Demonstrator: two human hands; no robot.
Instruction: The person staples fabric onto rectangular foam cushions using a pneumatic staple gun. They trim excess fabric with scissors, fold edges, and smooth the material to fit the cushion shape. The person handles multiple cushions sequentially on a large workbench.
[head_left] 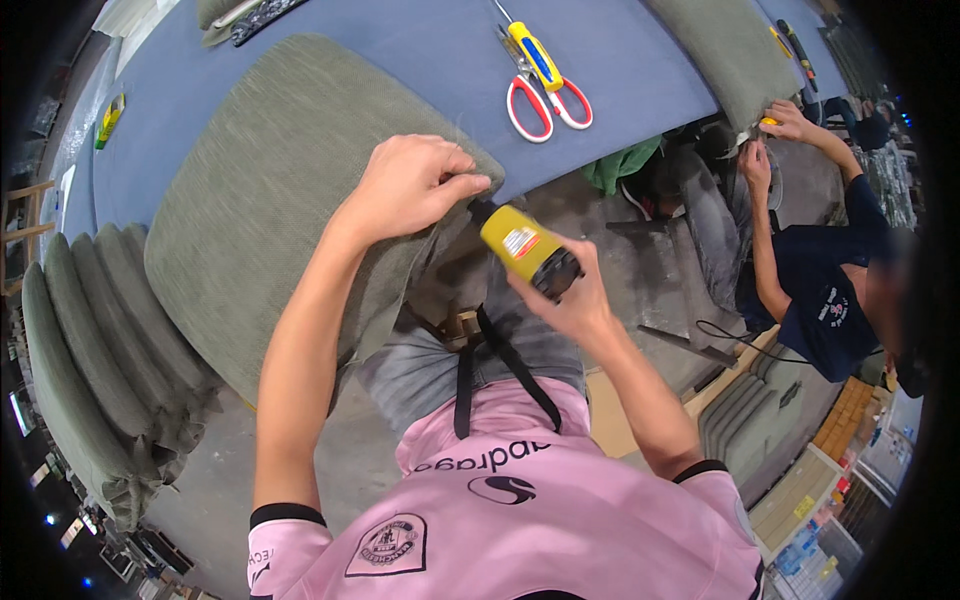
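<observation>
A large grey-green upholstered cushion (pixel 290 190) lies over the near edge of the blue table. My left hand (pixel 415 185) is closed on its cover at the right corner, with fingers curled and the thumb along the edge. My right hand (pixel 575 295) grips a yellow-and-black tool (pixel 515 240) with a pale label; its exact kind does not show. The tool's narrow black nose reaches the cushion's edge just below my left thumb. Loose cover fabric (pixel 385 310) hangs from the cushion's near side.
Red-and-white-handled scissors (pixel 535 105) and a yellow-and-blue screwdriver (pixel 535 55) lie on the blue table (pixel 620 60). Several similar cushions (pixel 100 350) stand at left. At right, a co-worker (pixel 810 270) handles another cushion (pixel 735 60). A green cloth (pixel 620 165) hangs under the table.
</observation>
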